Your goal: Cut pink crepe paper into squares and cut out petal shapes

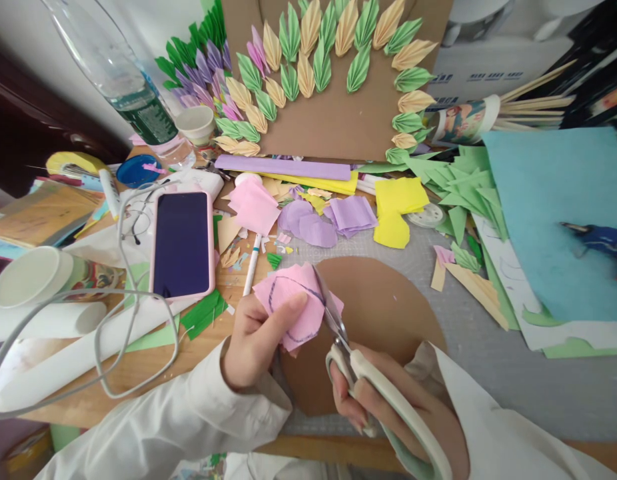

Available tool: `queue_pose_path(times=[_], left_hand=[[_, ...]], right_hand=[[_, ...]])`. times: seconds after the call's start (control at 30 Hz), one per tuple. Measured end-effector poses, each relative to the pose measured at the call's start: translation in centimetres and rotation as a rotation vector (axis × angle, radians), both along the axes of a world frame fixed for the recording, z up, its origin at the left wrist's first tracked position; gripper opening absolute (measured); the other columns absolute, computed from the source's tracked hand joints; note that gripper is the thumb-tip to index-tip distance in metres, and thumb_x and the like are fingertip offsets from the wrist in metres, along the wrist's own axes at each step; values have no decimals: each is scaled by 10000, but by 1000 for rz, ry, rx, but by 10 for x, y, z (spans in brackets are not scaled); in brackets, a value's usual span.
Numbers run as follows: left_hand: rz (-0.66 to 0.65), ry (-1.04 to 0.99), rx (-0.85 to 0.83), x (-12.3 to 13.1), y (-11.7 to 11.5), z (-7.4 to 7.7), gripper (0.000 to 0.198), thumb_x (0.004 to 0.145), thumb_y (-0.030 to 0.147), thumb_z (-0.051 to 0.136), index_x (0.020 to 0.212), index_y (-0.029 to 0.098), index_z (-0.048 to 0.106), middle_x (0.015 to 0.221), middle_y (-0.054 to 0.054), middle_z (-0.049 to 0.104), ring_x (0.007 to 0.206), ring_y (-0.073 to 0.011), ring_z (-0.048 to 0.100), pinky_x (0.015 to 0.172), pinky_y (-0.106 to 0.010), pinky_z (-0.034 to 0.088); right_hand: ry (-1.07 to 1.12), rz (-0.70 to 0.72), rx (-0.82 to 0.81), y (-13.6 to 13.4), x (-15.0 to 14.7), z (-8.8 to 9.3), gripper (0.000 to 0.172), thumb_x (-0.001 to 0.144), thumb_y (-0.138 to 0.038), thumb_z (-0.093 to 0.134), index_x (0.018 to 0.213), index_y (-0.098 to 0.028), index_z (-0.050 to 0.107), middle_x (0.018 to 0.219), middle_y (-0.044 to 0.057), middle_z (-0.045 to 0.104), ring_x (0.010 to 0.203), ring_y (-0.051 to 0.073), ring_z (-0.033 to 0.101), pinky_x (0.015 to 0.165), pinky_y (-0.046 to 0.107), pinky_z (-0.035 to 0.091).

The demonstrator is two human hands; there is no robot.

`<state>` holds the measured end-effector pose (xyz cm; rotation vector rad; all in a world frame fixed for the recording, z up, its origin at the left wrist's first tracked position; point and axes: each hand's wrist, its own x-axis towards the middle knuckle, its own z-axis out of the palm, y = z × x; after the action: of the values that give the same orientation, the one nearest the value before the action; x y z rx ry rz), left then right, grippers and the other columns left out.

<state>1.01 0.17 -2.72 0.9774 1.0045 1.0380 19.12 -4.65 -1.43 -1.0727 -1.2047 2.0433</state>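
Observation:
Pinched between the thumb and fingers of my left hand (261,337) is pink paper (301,320) with a dark curved outline drawn on it. My right hand (388,400) is closed around the pale handles of a pair of scissors (358,373). The scissor blades are parted at the right side of the pink paper, near the drawn line. Beneath both hands lies a round brown cardboard piece (388,300), partly covered by them. My right fingers pass through the handle loops.
A phone (182,243), a looped cable (113,393) and a paper cup (36,277) are at left. Yellow paper (398,200) and purple paper (351,217) lie ahead. Folded paper leaves (358,70) edge a brown board (328,120) behind. Blue paper (563,200) is at right.

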Motion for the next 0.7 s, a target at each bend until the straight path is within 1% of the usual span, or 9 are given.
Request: queue_pose_path(times=[0.07, 0.17, 0.27, 0.37, 0.5, 0.7], left_hand=[[-15, 23, 20, -1, 0, 0, 475, 895, 380, 592, 477, 156, 563, 371, 18, 501, 330, -61, 402, 363, -210, 279], [-42, 38, 26, -1, 1, 3, 493, 908, 373, 571, 464, 161, 538, 364, 26, 476, 317, -54, 383, 362, -207, 290], [-91, 43, 26, -1, 3, 7, 511, 909, 380, 561, 449, 162, 526, 350, 27, 454, 305, -54, 375, 346, -202, 280], [-130, 50, 63, -1, 5, 9, 508, 903, 393, 563, 451, 161, 530, 351, 23, 458, 301, -59, 377, 340, -203, 288], [-137, 70, 65, -1, 6, 9, 504, 899, 414, 562, 464, 163, 528, 351, 21, 461, 303, -62, 379, 339, -201, 293], [-134, 82, 64, -3, 4, 6, 507, 905, 420, 557, 469, 163, 530, 369, 11, 480, 318, -59, 380, 331, -193, 271]], right_hand=[[-45, 6, 29, -1, 1, -1, 512, 841, -717, 421, 761, -212, 451, 619, -29, 430, 550, 123, 363, 536, 278, 314], [-64, 15, 76, -5, 3, -3, 545, 825, -751, 389, 793, -215, 474, 659, -17, 444, 586, 141, 386, 565, 298, 323], [-69, 46, 85, -7, 3, -5, 547, 836, -753, 362, 804, -217, 465, 648, -26, 432, 577, 138, 373, 555, 295, 311], [-87, 55, 92, -6, 2, -5, 540, 840, -749, 367, 791, -218, 452, 629, -36, 415, 558, 128, 353, 537, 287, 291], [-66, 58, 67, -3, 3, -4, 516, 849, -726, 393, 790, -217, 448, 628, -40, 400, 551, 120, 334, 528, 280, 272], [-48, 41, 56, 0, 5, 0, 550, 830, -756, 382, 761, -213, 439, 645, -27, 409, 572, 126, 346, 551, 291, 294]])
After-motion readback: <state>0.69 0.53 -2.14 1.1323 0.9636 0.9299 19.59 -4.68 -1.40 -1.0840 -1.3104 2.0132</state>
